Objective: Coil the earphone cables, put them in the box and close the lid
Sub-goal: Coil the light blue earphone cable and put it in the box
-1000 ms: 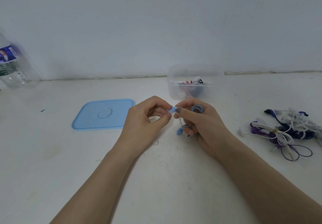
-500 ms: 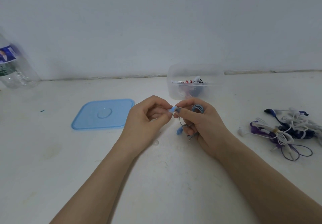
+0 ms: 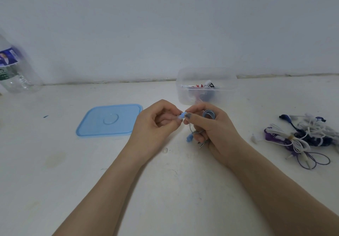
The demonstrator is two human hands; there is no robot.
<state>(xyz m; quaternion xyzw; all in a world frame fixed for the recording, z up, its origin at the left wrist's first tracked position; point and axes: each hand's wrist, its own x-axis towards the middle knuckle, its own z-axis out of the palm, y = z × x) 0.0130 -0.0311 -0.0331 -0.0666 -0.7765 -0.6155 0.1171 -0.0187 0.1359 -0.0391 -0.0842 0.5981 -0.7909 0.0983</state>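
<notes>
Right hand (image 3: 212,131) gripped blue coil (image 3: 208,115); left hand (image 3: 156,123) pinched earbud (image 3: 181,116) at coil's left; box (image 3: 206,86) open just behind, nearer right hand

Matt, scuffed white tabletop (image 3: 128,190) w/ faint stains; translucent frosted plastic box (image 3: 227,96), smooth glossy light-blue plastic lid (image 3: 95,125), clear shiny plastic bottle (image 3: 20,79) w/ paper-looking label, rubbery blue-grey coiled cable (image 3: 208,115), bare metal jack plug (image 3: 201,145).

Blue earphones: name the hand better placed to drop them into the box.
Right. The right hand already grips the coiled blue earphones and sits just before the box; the left hand only pinches one earbud.
</notes>
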